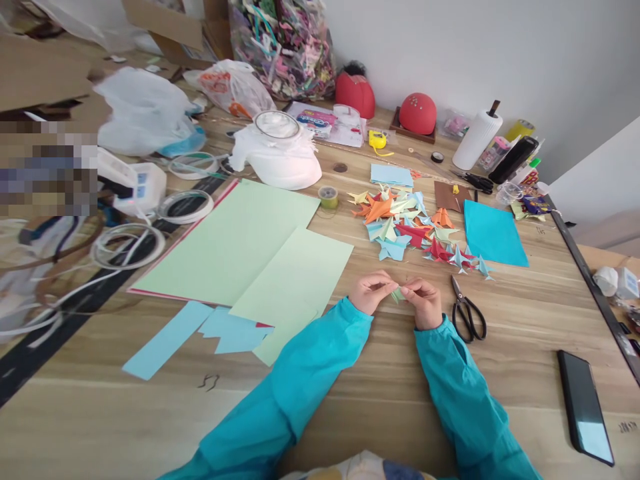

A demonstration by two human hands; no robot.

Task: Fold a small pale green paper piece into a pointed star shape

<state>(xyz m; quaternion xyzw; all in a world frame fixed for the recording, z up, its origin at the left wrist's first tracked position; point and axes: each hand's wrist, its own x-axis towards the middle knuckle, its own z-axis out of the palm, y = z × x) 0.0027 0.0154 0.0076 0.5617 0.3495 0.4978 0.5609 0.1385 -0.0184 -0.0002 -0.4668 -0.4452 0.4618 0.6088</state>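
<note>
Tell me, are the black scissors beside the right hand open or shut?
Shut. The black scissors lie flat on the wooden table; their blades meet as one point.

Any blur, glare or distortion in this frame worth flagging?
Head view: soft even light, faint shadows; wide-angle lens bows the table edges; left margin smeared, with one pixelated block; the phone shows a pale reflection; left hand, right hand and the green paper piece look sharp.
</note>
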